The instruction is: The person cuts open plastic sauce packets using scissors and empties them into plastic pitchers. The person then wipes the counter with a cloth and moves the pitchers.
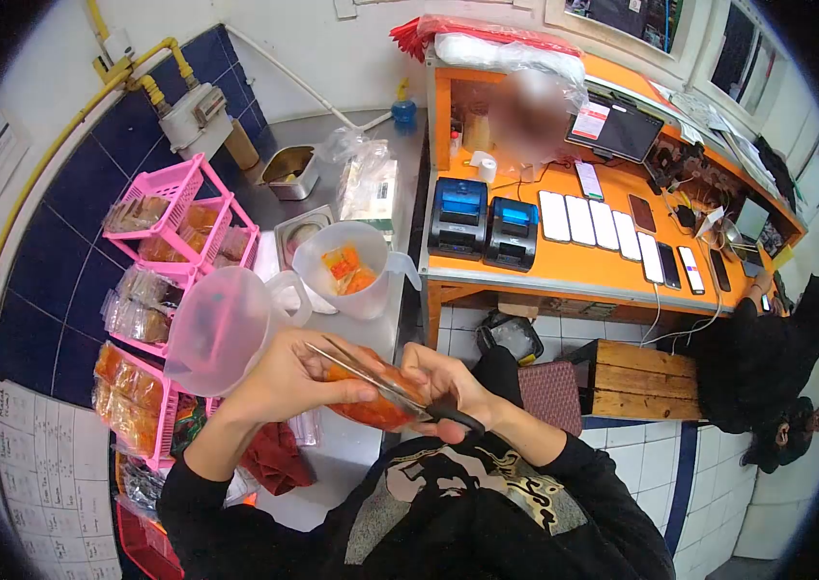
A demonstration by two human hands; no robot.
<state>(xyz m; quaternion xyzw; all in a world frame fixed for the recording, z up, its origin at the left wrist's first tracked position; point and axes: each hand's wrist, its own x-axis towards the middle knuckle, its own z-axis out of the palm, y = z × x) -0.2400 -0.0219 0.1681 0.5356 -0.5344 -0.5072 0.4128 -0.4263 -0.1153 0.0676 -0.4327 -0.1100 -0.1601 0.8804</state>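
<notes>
In front of my chest, my left hand [284, 377] is closed on a clear plastic packet [371, 414] of orange-red food. My right hand [458, 387] is wrapped round the black handle of a pair of scissors [458, 418]. Their metal blades point left and lie across the packet's upper side, slightly apart near the tips. Whether they have cut the plastic, I cannot tell. Just beyond my hands, one translucent jug [221, 333] stands at the left. Another translucent jug [380, 295] holds orange pieces, perhaps in wrapping.
Pink stacked baskets [199, 246] with wrapped packets line the left. Metal containers [290, 174] stand on the steel counter [371, 440]. To the right, an orange desk [516, 275] carries two label printers [458, 222] and several phones [578, 220]. Another person [747, 358] is at the far right.
</notes>
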